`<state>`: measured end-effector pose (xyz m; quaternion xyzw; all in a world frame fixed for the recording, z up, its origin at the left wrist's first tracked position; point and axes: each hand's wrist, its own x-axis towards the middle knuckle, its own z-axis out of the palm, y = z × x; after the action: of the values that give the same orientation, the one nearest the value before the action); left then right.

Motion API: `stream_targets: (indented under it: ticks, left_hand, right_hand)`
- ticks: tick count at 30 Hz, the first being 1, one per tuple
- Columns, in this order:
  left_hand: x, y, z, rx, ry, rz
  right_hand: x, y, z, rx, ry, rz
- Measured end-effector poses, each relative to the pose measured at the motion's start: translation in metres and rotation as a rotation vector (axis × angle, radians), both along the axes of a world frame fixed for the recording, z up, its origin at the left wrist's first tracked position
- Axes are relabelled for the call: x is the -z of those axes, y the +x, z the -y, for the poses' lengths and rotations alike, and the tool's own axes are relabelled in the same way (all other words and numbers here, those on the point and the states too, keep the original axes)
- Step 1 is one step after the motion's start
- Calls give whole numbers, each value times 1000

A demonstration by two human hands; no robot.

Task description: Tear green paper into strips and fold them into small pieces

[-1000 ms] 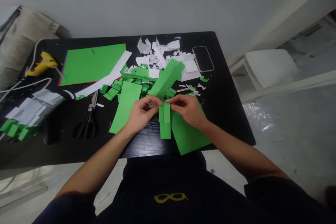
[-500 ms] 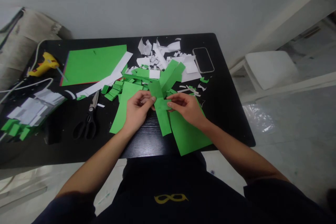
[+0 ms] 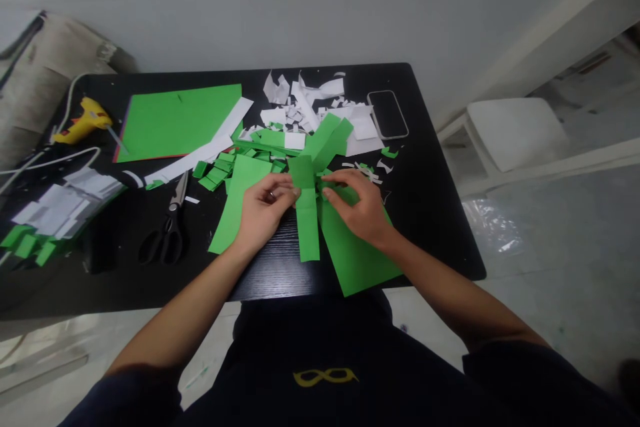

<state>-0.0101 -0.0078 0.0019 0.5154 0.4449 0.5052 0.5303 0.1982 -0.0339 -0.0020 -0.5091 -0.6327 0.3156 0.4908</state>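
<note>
A long green paper strip stands nearly upright over the table's front part, with crease lines across it. My left hand pinches its left edge between thumb and fingers. Close to the strip's right edge is my right hand, its thumb and index finger apart; whether a fingertip touches the strip is hard to see. Beneath my left hand lies a green paper sheet, and another green sheet lies under my right hand. Behind the strip, wider green strips are fanned out.
Black-handled scissors lie left of my left hand. A yellow glue gun, stacked coloured sheets and bundled paper pieces are farther left. White scraps, folded green pieces and a phone lie at the back.
The strip has turned from slanting to almost vertical. The small green piece that my right hand held across it no longer shows in front. My right hand has shifted slightly back.
</note>
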Motion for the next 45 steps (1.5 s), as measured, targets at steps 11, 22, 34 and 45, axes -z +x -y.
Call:
stream_targets:
  ticks: [11, 22, 34, 45]
  left_hand:
    - [-3, 3, 5, 147, -34, -15]
    - [-2, 1, 3, 226, -15, 29]
    - [-3, -1, 4, 200, 93, -96]
    - [5, 2, 10, 207, 159, -86]
  right_hand:
    - [-2, -6, -2, -115, -355, -423]
    - [-1, -4, -4, -159, -379, -497]
    - [-10, -2, -2, -200, -427, -519]
    - [-4, -3, -2, -113, -397, -458]
